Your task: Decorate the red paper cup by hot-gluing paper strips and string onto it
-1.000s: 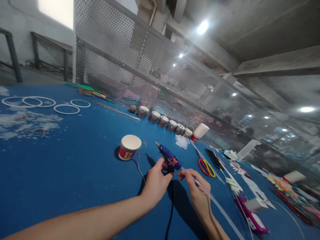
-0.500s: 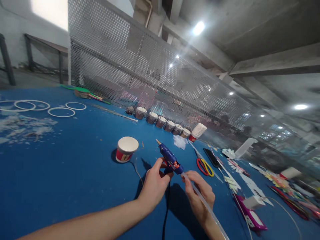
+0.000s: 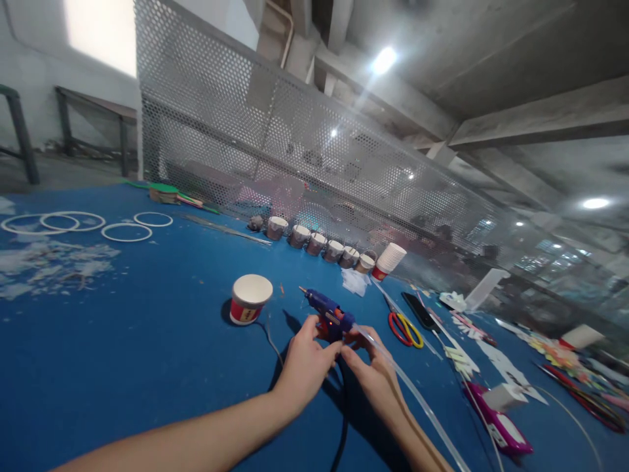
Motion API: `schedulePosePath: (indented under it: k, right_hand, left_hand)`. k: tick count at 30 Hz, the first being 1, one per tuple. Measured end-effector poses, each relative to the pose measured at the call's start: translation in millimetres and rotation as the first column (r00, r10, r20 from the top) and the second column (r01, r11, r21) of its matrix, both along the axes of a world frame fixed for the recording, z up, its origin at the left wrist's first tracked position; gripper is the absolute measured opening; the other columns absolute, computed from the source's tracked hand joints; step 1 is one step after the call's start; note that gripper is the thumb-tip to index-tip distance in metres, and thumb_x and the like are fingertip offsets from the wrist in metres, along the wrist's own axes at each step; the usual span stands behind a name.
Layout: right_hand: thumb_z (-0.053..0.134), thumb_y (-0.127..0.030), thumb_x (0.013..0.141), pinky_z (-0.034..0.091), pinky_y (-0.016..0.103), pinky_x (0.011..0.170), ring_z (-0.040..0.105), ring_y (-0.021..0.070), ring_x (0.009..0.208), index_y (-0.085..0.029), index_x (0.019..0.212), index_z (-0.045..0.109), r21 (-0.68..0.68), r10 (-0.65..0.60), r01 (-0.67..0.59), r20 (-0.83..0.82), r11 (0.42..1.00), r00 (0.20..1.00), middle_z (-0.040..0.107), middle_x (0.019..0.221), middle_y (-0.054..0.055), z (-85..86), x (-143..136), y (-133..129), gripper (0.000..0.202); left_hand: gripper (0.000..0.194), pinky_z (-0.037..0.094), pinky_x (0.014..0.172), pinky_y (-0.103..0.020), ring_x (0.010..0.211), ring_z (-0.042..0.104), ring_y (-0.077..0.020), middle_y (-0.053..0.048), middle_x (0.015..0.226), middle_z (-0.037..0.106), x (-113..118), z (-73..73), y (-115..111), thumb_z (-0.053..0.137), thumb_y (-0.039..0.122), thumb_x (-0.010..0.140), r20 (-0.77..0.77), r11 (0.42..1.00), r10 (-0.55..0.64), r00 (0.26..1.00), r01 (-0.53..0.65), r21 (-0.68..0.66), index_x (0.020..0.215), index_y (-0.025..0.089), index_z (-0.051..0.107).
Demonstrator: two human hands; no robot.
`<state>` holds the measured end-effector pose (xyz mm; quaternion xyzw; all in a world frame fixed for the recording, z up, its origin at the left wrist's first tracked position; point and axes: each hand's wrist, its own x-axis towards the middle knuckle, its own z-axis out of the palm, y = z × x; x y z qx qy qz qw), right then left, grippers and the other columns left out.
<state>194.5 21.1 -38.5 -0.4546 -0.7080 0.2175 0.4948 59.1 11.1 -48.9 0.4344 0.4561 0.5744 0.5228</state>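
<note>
Stretching wide beneath the arms, a blue surface [image 3: 162, 354] runs back to a grey perforated metal screen [image 3: 211, 85], with lit round lamps [image 3: 384, 60] under a bare concrete ceiling [image 3: 515, 59] beyond. Thin white rings [image 3: 126, 240] lie at the far left, some overlapping, and pale crumpled scraps [image 3: 54, 262] spread in front of them. Along the foot of the screen stands a row of grey paper cups with white insides [image 3: 316, 244], ending at a tilted stack of white-and-red paper cups [image 3: 392, 257]. To the right lie scissors with one red and one yellow handle [image 3: 399, 317], a flat black phone [image 3: 417, 308] and a glossy magenta plastic case [image 3: 481, 406]. One upright red paper cup with a grey band [image 3: 251, 292] stands nearer, left of the hands. Between the hands, raised off the surface, is a dark blue glue gun [image 3: 328, 308], its nozzle pointing left and away, a black cord [image 3: 344, 419] hanging below. The left hand [image 3: 304, 360], its forearm slanting in from the lower left, is closed around the grip. The right hand [image 3: 376, 380] is half curled, fingertips by the gun's rear underside; a long translucent glue stick [image 3: 413, 387] runs from the gun's back over it, and whether those fingers grip anything I cannot tell.
</note>
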Motion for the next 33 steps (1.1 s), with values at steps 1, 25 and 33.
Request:
schedulePosePath:
  k: [1,25,33]
  right_hand:
    - [0.068,-0.039,0.074,0.054,0.031,0.068,0.065,0.0202,0.073,-0.02,0.093,0.069,-0.065,0.039,-0.042,-0.04,0.997,0.998,0.072,0.082,0.004,-2.2,-3,3,0.027]
    - [0.057,-0.028,0.065,0.036,0.023,0.044,0.052,0.0137,0.042,-0.016,0.076,0.069,-0.442,0.054,-0.224,-0.366,0.869,0.929,0.06,0.043,-0.002,11.9,-37,42,0.02]
    - [0.06,-0.03,0.067,0.025,0.023,0.04,0.038,0.0092,0.037,-0.022,0.049,0.054,-0.38,0.112,-0.229,-0.303,0.896,0.946,0.045,0.036,-0.007,10.8,-30,22,0.021]
  left_hand:
    - [0.022,0.037,0.037,-0.017,0.044,0.053,-0.0086,0.006,0.062,0.058,0,-0.6,0,0.061,0.016,0.067,-0.001,1.0,-0.002,1.0,0.002,-0.006,0.086,0.019,0.051]
    - [0.014,0.048,0.074,-0.026,0.076,0.061,-0.0151,-0.003,0.086,0.068,-79,74.9,-9,0.053,0.02,0.079,-0.764,0.9,0.283,0.58,0.115,0.42,0.083,0.02,0.066]
    - [0.023,0.045,0.069,-0.028,0.072,0.061,-0.0177,-0.005,0.091,0.071,-132,85.8,-10,0.049,0.033,0.084,-0.93,0.941,0.338,0.146,-0.08,0.329,0.085,0.02,0.067]
